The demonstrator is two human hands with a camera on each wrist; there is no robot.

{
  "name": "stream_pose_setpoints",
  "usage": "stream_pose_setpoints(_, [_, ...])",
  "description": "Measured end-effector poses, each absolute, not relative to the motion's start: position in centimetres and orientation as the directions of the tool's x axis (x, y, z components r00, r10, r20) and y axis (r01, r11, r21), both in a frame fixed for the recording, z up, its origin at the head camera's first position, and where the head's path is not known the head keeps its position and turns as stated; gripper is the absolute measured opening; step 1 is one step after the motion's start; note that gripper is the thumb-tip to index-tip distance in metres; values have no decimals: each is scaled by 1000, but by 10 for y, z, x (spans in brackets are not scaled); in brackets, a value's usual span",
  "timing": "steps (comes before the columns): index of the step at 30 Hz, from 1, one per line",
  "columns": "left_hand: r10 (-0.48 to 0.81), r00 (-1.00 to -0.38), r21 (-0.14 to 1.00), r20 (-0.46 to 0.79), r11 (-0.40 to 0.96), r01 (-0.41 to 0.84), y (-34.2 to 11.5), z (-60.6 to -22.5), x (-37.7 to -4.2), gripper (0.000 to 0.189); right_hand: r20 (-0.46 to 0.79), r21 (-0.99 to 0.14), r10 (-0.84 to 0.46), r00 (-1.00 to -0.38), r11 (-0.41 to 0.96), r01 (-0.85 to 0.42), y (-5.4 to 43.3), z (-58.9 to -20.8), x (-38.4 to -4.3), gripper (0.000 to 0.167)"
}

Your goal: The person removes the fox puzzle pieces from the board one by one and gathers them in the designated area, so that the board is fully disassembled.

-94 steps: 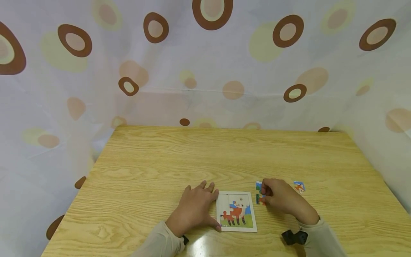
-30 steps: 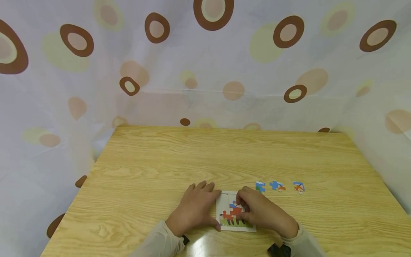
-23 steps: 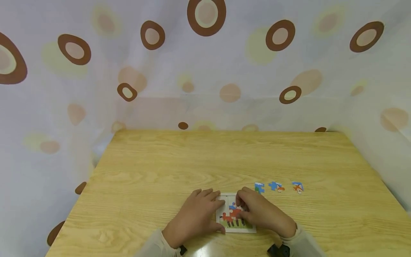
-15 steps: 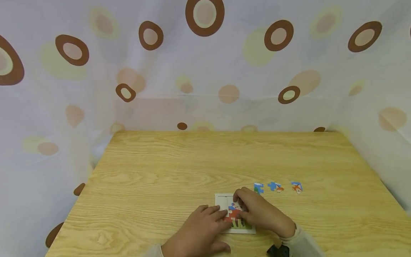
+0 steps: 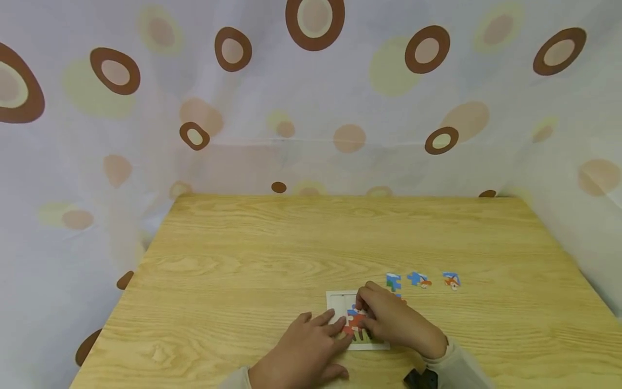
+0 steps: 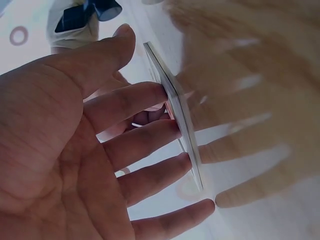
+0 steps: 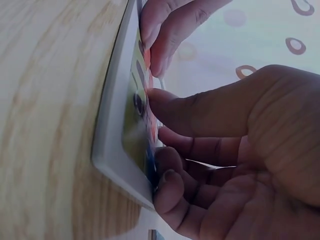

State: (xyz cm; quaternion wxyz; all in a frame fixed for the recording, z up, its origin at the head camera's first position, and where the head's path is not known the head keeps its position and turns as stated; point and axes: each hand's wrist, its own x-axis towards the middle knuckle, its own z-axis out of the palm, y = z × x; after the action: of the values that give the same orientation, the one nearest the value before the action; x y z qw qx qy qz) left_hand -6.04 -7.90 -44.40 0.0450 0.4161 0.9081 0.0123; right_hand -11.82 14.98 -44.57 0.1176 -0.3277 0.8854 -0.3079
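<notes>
A small white-framed jigsaw puzzle (image 5: 357, 347) with a red and blue animal picture lies on the table; its upper left shows bare backing. In the head view my left hand (image 5: 306, 348) rests its outstretched fingertips on the puzzle's left part, thumb apart at the near side. Those fingers meet the board's face in the left wrist view, where the board (image 6: 175, 100) appears edge-on. My right hand (image 5: 398, 324) curls over the right part, thumb and fingers pinching at a puzzle piece (image 7: 150, 117) set in the board. The fingers hide most of that piece.
Loose puzzle pieces lie right of the board: a blue-green one (image 5: 392, 281), a blue and orange one (image 5: 419, 280) and an orange-faced one (image 5: 452, 280). Another (image 5: 398, 296) shows partly behind my right hand. A wood-grain table (image 5: 243, 243) meets a patterned curtain (image 5: 311, 97).
My right hand has come left from the loose pieces to the board's right part and stayed there. My left hand has shifted from the frame's left edge onto the puzzle's face.
</notes>
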Motion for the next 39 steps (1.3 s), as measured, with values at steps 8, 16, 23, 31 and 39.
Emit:
stream_pose_setpoints(8, [752,-657,54,-50,659,750,-80,-445,-65,63,9,-622,-643,-766,596,-508,150,-445,-123,19])
stream_pose_setpoints(16, [740,-673,60,-19,672,738,-84,-445,-65,58,-36,-765,-660,-750,501,-404,152,-441,-133,18])
stream_pose_setpoints(23, [732,-681,77,-10,680,729,-83,-443,-65,57,-55,-825,-691,-721,438,-357,162,-445,-144,15])
stream_pose_setpoints(31, [744,-664,137,-72,667,733,-81,-441,-62,58,0,-860,-716,-698,357,-366,179,-446,-141,13])
stream_pose_setpoints(39, [733,-672,175,-107,679,712,-78,-441,-59,59,21,-903,-704,-710,291,-316,207,-429,-136,11])
